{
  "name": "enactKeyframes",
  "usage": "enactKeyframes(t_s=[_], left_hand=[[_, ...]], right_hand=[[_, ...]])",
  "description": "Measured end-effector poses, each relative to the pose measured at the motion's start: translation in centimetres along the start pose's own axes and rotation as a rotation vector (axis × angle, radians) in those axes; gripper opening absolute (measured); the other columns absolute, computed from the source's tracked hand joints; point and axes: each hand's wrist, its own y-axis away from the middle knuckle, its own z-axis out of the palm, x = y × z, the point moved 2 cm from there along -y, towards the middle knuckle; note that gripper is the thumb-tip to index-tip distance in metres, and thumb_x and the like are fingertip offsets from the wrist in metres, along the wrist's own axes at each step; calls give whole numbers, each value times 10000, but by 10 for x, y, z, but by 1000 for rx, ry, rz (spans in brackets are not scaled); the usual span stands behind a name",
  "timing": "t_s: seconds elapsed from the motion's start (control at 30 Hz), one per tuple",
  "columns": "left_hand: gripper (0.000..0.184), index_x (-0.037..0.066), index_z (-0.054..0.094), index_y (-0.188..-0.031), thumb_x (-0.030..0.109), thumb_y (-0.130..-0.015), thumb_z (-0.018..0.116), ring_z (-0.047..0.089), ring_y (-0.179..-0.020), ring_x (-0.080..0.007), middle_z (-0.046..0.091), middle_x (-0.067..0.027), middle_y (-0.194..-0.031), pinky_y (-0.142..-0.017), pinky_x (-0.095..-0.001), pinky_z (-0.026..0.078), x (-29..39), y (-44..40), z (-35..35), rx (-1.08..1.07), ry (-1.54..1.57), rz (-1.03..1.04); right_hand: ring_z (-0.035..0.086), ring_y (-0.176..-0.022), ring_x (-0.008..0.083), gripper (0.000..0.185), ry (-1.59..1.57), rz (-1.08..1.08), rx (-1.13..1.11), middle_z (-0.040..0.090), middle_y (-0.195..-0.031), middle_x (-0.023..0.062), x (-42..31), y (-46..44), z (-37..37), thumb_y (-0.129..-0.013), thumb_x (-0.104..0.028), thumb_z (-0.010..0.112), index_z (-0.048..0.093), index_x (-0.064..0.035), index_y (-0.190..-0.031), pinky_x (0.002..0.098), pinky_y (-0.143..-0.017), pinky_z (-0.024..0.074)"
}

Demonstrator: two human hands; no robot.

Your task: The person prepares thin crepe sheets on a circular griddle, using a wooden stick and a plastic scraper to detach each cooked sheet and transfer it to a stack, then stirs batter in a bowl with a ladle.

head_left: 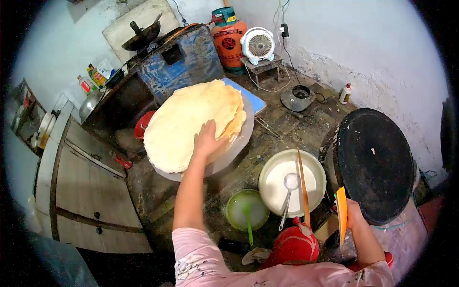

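Note:
My left hand (208,140) lies with its fingers spread on the right part of a tall stack of thin round flatbreads (186,119). The stack rests on a round pale board (246,131). At the lower right my right hand (354,214) is wrapped round a flat yellow-orange tool (341,215), held upright beside a large round black griddle (375,165). Between the hands stands a cream basin (264,184) of white batter, with a metal ladle (287,205) and a wooden stick (304,191) in it. Left of it is a green bowl (234,210) with a green spoon (249,225).
A blue stove (191,60) with a wok (142,37) stands at the back, next to an orange gas cylinder (229,45) and a fan (258,44) on a stool. Cabinets (91,191) line the left. A bottle (345,93) stands by the right wall.

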Motion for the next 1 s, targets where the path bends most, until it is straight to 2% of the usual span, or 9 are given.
enactKeyframes(t_s=[0.1,0.27,0.37,0.4,0.57,0.7,0.8,0.87,1.0], left_hand=[[627,22,453,-1234,383,-744,605,483,-1126,-309,499,-188,-1222,-928,-379,393,2,-17,-1,-221,195,-77],[247,35,600,-886,247,-771,547,591,-765,-367,615,-201,-788,-682,-445,470,8,-28,-19,-40,206,-113],[229,45,634,-854,236,-783,530,597,-757,-355,614,-196,-782,-684,-427,476,0,-33,-23,55,252,-188],[237,77,655,-901,245,-787,534,602,-766,-344,617,-188,-800,-687,-409,481,-10,-33,-13,171,282,-177],[312,72,640,-992,287,-785,548,596,-842,-338,616,-200,-881,-744,-403,473,-6,-25,-5,58,419,-277],[350,12,596,-882,333,-747,556,563,-895,-351,582,-187,-946,-781,-415,464,16,-8,8,-141,118,-28],[406,4,582,-926,363,-739,555,557,-916,-358,576,-197,-970,-794,-414,463,26,0,5,-1,100,48],[507,-8,548,-1059,393,-748,555,510,-1039,-339,534,-214,-1109,-884,-394,421,29,0,3,-320,87,-62],[631,-24,436,-1220,366,-744,572,360,-1223,-328,421,-227,-1263,-1003,-510,252,42,14,4,-216,-45,-70]], right_hand=[[574,-634,217,256,-54,-41,-13,603,-753,103,5,-2,1,-899,-219,372,560,-46,-889,330,-553,464],[569,-642,212,259,-36,-13,-15,614,-769,109,-6,16,9,-913,-217,351,546,-49,-884,318,-577,456],[560,-630,197,252,7,-16,-3,619,-767,100,3,8,-1,-915,-217,356,546,-51,-916,312,-571,442],[562,-633,198,257,-4,-3,10,618,-764,102,4,7,-2,-915,-214,355,553,-50,-927,315,-574,445],[565,-633,202,270,-105,8,52,618,-758,106,7,3,-4,-909,-212,369,580,-47,-936,317,-573,452],[566,-626,210,278,-91,50,-8,610,-743,107,14,0,-8,-899,-230,385,588,-41,-907,320,-549,455],[566,-631,215,277,-79,48,-19,606,-732,108,11,4,-1,-893,-233,388,585,-39,-903,331,-545,457],[567,-640,219,272,-71,41,-26,604,-727,110,18,0,-6,-889,-227,388,585,-39,-902,344,-552,460],[571,-692,228,435,-164,109,-21,613,-809,109,25,-12,-8,-914,-417,368,589,-46,-964,378,-617,474]])
